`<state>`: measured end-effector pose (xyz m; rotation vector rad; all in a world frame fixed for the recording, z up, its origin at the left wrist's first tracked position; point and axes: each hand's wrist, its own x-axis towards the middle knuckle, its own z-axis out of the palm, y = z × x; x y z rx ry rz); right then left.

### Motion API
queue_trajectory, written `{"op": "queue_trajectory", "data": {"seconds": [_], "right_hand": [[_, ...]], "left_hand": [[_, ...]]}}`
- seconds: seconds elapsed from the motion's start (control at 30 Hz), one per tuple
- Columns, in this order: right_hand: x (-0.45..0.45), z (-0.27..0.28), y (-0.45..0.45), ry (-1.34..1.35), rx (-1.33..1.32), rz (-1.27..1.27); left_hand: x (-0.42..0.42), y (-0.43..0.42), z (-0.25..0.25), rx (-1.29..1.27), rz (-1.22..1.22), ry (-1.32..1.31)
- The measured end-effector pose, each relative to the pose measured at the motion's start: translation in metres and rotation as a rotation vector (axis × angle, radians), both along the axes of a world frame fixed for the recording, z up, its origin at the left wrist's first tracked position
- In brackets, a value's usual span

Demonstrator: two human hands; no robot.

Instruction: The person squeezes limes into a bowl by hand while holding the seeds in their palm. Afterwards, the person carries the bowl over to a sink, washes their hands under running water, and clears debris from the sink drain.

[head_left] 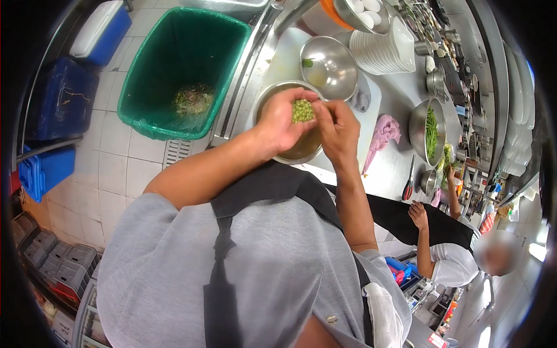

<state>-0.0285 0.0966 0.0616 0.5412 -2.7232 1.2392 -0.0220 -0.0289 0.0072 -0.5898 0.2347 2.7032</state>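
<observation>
Small green pieces [302, 111], like peas or beans, lie in the cupped palm of my left hand [281, 120]. My right hand [339, 129] touches the edge of the pile with thumb and fingers pinched together; whatever is between them is too small to make out. Both hands are over a metal bowl [264, 95] that holds a brownish liquid. Beside it, another metal bowl [342, 65] has a green piece inside.
A green-lined bin [130, 95] with scraps stands at the left. On the counter [380, 168] are a pink cloth [382, 139], stacked white plates [380, 49], a bowl of eggs [366, 13], a bowl of green beans [431, 132] and red-handled scissors [408, 188]. A co-worker [447, 243] stands at the right.
</observation>
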Motion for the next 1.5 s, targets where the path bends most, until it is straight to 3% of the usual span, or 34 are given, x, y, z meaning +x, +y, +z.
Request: {"op": "queue_trajectory", "data": {"seconds": [0.23,0.33,0.43,0.93,1.03,1.13,1.23,1.37,1.5], "right_hand": [[0.001,0.010,0.011,-0.178,0.021,0.047],[0.004,0.010,0.004,-0.305,-0.024,-0.052],[-0.001,-0.003,0.003,-0.066,0.008,-0.026],[0.000,-0.016,0.001,0.079,0.170,-0.085],[-0.001,-0.008,0.001,0.048,-0.051,-0.137],[-0.013,0.017,0.002,0.077,-0.268,-0.412],[-0.018,0.061,-0.017,-0.142,-0.536,0.013],[-0.068,0.049,-0.024,0.005,0.001,0.121],[-0.127,-0.018,-0.004,-0.002,0.583,0.108]], "left_hand": [[-0.002,0.001,-0.005,0.028,-0.018,0.015],[-0.001,-0.001,-0.003,0.015,-0.014,0.015],[-0.002,0.000,-0.003,0.012,-0.013,0.017],[-0.001,0.002,-0.006,0.011,-0.013,0.023],[-0.002,0.001,-0.001,0.037,-0.026,0.000],[-0.001,-0.001,-0.001,0.062,-0.031,-0.003],[-0.001,0.002,-0.002,0.057,-0.035,-0.005],[0.000,0.003,-0.001,0.034,-0.044,0.017],[0.001,0.002,0.000,-0.002,-0.053,-0.016]]}}
